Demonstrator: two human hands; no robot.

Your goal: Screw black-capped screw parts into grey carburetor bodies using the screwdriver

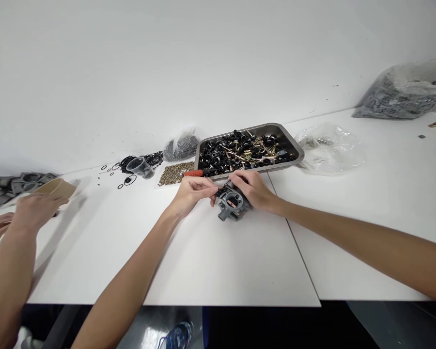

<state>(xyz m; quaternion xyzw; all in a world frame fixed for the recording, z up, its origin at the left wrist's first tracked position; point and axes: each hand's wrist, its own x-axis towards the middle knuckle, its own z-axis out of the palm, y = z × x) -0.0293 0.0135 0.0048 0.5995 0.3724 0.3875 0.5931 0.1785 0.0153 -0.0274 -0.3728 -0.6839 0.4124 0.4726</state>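
Observation:
A grey metal carburetor-like body (233, 203) with a round bore rests at the middle of the white table. Around its upper right side my right hand (252, 188) is closed, steadying it. My left hand (196, 195) pinches a small black part (220, 192) against the body's upper left edge; the fingers hide much of that part. Just beyond my left hand lies a red-handled screwdriver (193, 173), its far end by the metal tray (301, 154) of black and brass-coloured parts.
Small brass pieces (174, 173), a bag of dark pieces (181, 146), a clear cup (141, 167) and black rings (130, 180) lie left of the tray. Clear bags (330, 148) lie right. At far left, another person's hands (36, 211) are near a tan container (62, 188).

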